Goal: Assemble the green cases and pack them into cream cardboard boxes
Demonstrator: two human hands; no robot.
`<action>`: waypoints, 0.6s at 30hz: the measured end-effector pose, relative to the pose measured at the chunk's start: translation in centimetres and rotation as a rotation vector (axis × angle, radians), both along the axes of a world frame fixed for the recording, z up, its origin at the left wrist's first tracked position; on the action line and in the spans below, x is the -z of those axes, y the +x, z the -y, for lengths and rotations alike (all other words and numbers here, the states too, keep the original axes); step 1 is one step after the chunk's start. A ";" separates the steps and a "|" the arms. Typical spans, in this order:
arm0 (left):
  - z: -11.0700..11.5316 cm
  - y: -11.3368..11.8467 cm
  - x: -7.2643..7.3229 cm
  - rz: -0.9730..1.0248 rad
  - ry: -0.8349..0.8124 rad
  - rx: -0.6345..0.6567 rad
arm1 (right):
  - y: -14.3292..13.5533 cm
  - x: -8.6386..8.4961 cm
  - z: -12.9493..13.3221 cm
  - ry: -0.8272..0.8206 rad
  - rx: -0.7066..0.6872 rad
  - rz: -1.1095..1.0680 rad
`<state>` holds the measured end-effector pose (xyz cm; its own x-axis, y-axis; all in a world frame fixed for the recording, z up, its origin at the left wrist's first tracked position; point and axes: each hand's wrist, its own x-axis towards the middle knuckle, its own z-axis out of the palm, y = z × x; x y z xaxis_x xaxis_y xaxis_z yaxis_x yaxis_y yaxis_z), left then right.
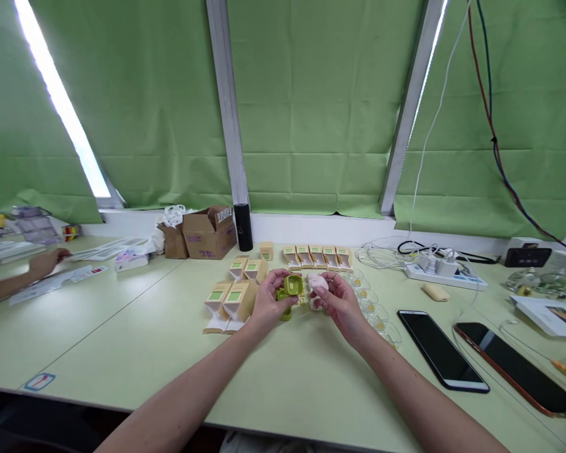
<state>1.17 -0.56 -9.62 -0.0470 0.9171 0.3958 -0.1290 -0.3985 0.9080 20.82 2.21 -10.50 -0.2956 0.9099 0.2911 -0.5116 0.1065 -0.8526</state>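
Observation:
My left hand (270,301) is closed on a small olive-green square case (293,285), held above the table with its hollow side showing. Below it, another green piece (285,313) shows partly behind my fingers. My right hand (340,299) pinches a small white-and-pink piece (317,284) between thumb and fingers, just right of the green case. The two pieces are close, and I cannot tell whether they touch. Small yellowish parts (303,299) show between my hands. Several cardboard boxes (241,296) with green labels stand open left of my left hand.
More small boxes (317,258) line up behind my hands. Clear round plastic pieces (376,309) lie right of them. Two phones (441,349) (519,365), a power strip (446,277), a large carton (210,234) and a black cylinder (243,228) surround the workspace. Another person's hand (49,261) is far left.

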 end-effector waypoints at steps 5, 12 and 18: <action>-0.1 0.0 0.2 -0.018 0.010 0.004 | -0.3 -0.2 0.0 0.012 0.028 0.022; -0.2 -0.1 0.3 -0.053 0.023 -0.015 | -0.2 -0.7 0.3 -0.010 0.093 0.100; -0.7 -0.4 1.0 -0.134 0.014 -0.091 | -0.1 -0.7 0.0 -0.042 0.102 0.097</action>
<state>0.77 0.17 -10.65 -0.0754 0.9058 0.4169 0.0304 -0.4158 0.9089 20.75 2.20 -9.81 -0.2264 0.9473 0.2268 -0.4147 0.1169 -0.9024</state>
